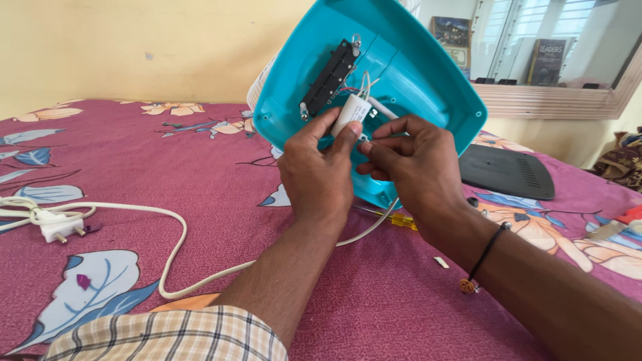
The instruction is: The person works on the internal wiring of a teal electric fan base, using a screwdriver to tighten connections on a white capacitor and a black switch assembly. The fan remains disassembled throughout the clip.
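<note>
Head view: inside the teal fan base [428,87], our left hand [317,177] pinches the white capacitor [350,112] while our right hand [414,167] pinches its wires, which we judge need a gentle, steady hold.

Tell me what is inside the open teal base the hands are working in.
Inside the teal base are a black switch strip, a white capacitor pinched by the left hand, and thin wires. The right hand covers the lower cavity.
</note>
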`<action>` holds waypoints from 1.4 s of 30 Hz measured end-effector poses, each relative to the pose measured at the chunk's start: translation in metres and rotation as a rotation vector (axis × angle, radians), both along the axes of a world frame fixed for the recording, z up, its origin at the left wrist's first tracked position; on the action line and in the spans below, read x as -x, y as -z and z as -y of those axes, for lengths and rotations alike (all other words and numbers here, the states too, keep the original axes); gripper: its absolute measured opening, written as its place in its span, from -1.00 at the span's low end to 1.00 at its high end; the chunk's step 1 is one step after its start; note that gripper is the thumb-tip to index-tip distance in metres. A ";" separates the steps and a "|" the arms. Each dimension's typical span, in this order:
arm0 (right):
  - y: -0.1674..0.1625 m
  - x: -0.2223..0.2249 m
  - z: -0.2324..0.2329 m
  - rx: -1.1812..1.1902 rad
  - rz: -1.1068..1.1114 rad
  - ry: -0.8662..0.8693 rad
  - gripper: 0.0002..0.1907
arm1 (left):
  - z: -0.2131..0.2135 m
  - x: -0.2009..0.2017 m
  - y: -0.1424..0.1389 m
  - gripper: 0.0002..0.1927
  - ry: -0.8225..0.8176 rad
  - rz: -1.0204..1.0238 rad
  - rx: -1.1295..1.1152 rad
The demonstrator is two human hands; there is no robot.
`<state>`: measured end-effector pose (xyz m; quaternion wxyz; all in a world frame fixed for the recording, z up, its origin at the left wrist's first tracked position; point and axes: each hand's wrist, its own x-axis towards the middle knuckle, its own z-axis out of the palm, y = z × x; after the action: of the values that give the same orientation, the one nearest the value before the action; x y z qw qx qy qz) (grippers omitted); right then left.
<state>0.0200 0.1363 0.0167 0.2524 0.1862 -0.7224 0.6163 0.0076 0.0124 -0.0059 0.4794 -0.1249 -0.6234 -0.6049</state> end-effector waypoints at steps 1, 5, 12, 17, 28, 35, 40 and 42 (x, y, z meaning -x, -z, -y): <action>0.002 0.001 0.001 -0.002 0.001 0.001 -0.82 | 0.000 -0.001 0.000 -0.64 0.006 0.002 -0.002; 0.004 0.002 0.000 0.038 0.006 -0.052 -0.88 | 0.001 -0.005 0.000 -0.65 0.020 0.022 0.002; 0.001 -0.009 0.004 -0.034 0.013 0.039 -0.87 | 0.003 -0.014 0.000 -0.65 0.028 0.063 0.010; -0.001 -0.015 0.010 -0.066 0.005 0.086 -0.85 | 0.004 -0.017 0.000 -0.66 0.041 0.093 0.014; -0.002 -0.019 0.019 -0.251 -0.062 0.284 -0.80 | 0.002 -0.015 0.001 -0.65 0.051 0.090 0.001; -0.002 -0.015 0.019 -0.270 -0.067 0.281 -0.78 | 0.001 -0.011 -0.002 -0.65 0.052 0.114 0.013; -0.002 -0.012 0.018 -0.286 -0.062 0.276 -0.73 | 0.001 -0.009 -0.002 -0.65 0.045 0.143 0.029; -0.002 -0.011 0.018 -0.302 -0.074 0.270 -0.72 | 0.001 -0.007 -0.002 -0.66 0.065 0.121 0.023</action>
<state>0.0312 0.1185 0.0183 0.3284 0.1457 -0.8153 0.4541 0.0150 0.0117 -0.0038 0.4193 -0.1137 -0.6539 -0.6194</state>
